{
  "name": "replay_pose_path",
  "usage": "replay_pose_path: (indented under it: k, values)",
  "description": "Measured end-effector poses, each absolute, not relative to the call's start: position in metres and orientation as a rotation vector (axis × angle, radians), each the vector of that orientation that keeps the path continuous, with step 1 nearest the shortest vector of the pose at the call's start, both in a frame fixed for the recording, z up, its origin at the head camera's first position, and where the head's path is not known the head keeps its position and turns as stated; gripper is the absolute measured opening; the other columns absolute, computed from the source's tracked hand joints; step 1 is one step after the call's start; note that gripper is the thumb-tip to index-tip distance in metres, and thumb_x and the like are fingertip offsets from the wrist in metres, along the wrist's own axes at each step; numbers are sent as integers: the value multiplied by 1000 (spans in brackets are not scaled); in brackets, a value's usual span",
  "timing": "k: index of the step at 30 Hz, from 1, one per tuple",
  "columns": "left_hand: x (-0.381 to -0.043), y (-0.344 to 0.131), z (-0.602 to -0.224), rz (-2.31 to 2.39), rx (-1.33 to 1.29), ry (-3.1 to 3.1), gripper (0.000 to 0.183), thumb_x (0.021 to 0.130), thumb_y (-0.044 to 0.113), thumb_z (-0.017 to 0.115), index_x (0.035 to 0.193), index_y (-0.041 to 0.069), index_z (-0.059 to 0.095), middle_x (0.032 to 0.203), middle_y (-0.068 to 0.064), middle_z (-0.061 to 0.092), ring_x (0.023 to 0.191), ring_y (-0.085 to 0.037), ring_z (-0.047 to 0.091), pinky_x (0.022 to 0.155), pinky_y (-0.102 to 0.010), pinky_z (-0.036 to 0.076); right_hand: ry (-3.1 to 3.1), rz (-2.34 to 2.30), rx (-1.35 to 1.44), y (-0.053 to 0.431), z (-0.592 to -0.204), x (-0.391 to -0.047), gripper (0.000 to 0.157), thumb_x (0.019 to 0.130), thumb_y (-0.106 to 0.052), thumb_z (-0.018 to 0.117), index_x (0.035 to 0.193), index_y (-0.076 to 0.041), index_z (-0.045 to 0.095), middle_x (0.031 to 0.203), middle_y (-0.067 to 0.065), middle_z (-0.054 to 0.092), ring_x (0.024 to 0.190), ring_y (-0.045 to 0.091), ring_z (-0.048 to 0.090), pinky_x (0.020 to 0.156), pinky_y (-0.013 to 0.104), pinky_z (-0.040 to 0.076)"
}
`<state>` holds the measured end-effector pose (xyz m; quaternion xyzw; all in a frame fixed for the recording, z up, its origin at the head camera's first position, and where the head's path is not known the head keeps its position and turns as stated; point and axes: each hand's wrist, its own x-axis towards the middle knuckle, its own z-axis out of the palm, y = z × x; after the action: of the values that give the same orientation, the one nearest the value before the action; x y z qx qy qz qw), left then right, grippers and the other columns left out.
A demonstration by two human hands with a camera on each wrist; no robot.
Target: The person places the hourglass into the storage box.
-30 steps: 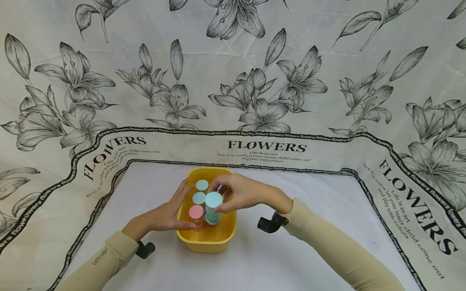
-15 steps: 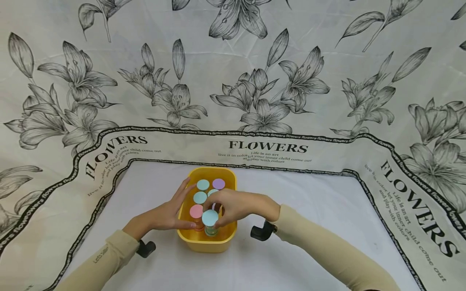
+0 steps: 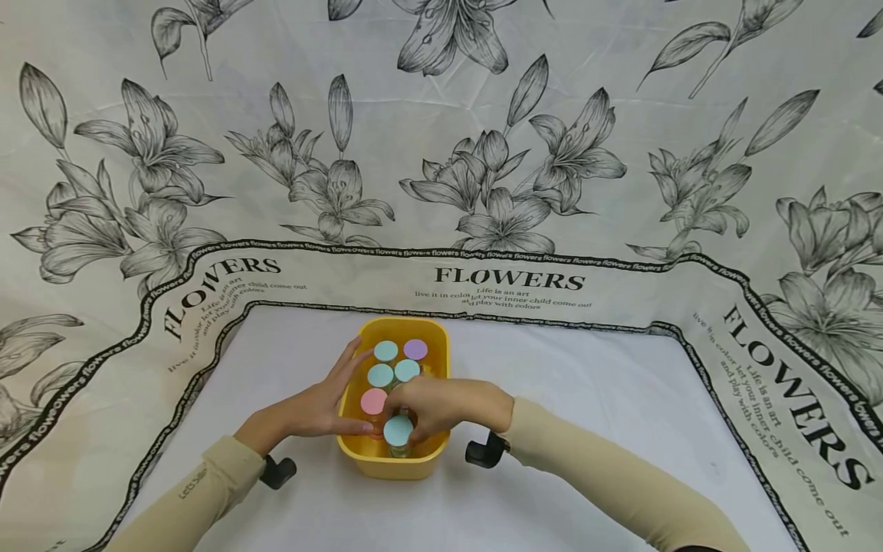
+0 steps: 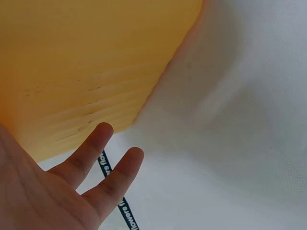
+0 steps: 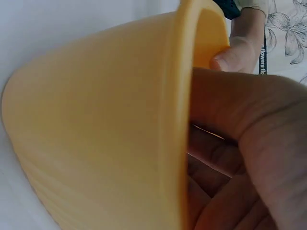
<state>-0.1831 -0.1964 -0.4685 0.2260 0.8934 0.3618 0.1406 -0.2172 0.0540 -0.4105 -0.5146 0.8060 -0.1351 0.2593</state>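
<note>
A yellow plastic bin [image 3: 395, 467] holds several small see-through jars standing upright. My right hand [image 3: 441, 404] reaches over the bin's right rim and pinches a jar with a light blue lid [image 3: 398, 431], low inside the near end. In the right wrist view the bin wall [image 5: 105, 115] hides the jar and the fingertips. My left hand [image 3: 313, 404] rests at the left rim, thumb inside near the pink-lidded jar [image 3: 374, 401]. Two of its fingers [image 4: 120, 175] stretch out straight beside the bin in the left wrist view.
Farther back in the bin stand jars with light blue lids [image 3: 386, 351] and one with a purple lid [image 3: 415, 349]. A white cloth [image 3: 552, 399] covers the table. A flower-printed cloth [image 3: 510, 176] hangs behind and around it.
My right hand has brought the light-blue-lidded jar toward the bin's near end and lowered it. The purple lid and another blue lid have come into view. The left hand stays at the rim.
</note>
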Motion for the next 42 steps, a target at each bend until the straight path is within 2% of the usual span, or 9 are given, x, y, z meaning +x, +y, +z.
replay_pose_path:
  k: [7, 20, 25, 32, 36, 42]
  values:
    - [-182, -196, -468, 1046, 647, 2580, 116, 82, 54, 78, 166, 23, 5, 172, -2, -23, 157, -48, 15, 114, -74, 31, 2167, -325, -1412, 50, -419, -215, 43, 83, -9, 87, 123, -9, 71, 109, -4, 73, 94, 6, 63, 86, 12, 50]
    - [-182, -196, -470, 1061, 648, 2585, 114, 83, 51, 78, 167, 22, 6, 172, -1, -22, 157, -47, 15, 114, -75, 31, 2229, -306, -1431, 51, -421, -212, 47, 82, -3, 86, 126, -9, 70, 116, -5, 71, 105, 6, 60, 99, 16, 50]
    - [-182, -196, -472, 1058, 641, 2590, 113, 83, 50, 78, 167, 23, 6, 172, 0, -23, 156, -48, 16, 113, -76, 32, 2244, -309, -1457, 54, -420, -211, 46, 82, -2, 85, 125, -9, 69, 113, -5, 71, 101, 7, 59, 95, 15, 50]
    - [-183, -195, -473, 1068, 639, 2590, 113, 83, 49, 78, 167, 22, 6, 172, -1, -23, 157, -47, 11, 114, -76, 29, 2250, -349, -1428, 59, -418, -210, 42, 86, -1, 81, 125, -8, 70, 106, -3, 71, 86, 12, 59, 77, 13, 50]
    - [-183, -195, -475, 1064, 643, 2603, 113, 83, 48, 78, 167, 22, 7, 172, -1, -22, 158, -47, 11, 113, -76, 30, 2240, -431, -1409, 65, -415, -209, 37, 90, -1, 76, 126, -7, 71, 111, -1, 73, 91, 13, 65, 83, 17, 55]
    - [-181, -196, -475, 1000, 674, 2718, 106, 85, 52, 76, 166, 22, 15, 174, -3, -11, 150, -50, 31, 106, -74, 42, 2296, -629, -1368, 84, -403, -210, 31, 96, -14, 74, 125, -6, 71, 120, 5, 75, 107, 17, 71, 95, 31, 59]
